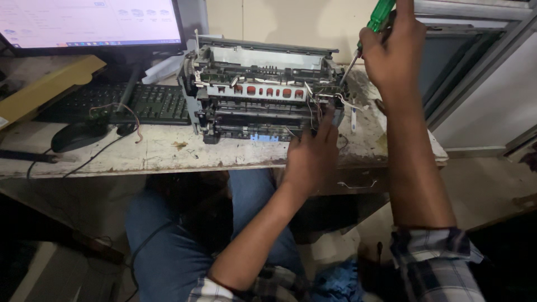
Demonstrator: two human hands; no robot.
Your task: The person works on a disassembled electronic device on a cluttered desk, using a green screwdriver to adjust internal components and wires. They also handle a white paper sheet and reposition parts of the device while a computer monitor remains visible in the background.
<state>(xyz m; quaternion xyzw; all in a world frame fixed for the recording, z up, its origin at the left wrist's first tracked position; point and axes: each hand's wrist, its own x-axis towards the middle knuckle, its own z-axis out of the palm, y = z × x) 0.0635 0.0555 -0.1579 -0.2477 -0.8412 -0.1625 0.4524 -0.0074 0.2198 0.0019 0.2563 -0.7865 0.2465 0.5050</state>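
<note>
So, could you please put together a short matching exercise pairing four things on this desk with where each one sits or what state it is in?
Things:
1. screwdriver
2. keyboard
3. monitor
4. opened printer

Places or states:
A. lit up, at the back left of the desk
B. in the middle of the desk, cover off, with the left hand on its front right corner
C. gripped in the right hand, tip down at the printer's right end
D. lying flat to the left of the printer

Pairs: 1-C, 2-D, 3-A, 4-B

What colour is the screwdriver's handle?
Green, seen in the head view: the screwdriver handle sticks out above the right hand.
</note>
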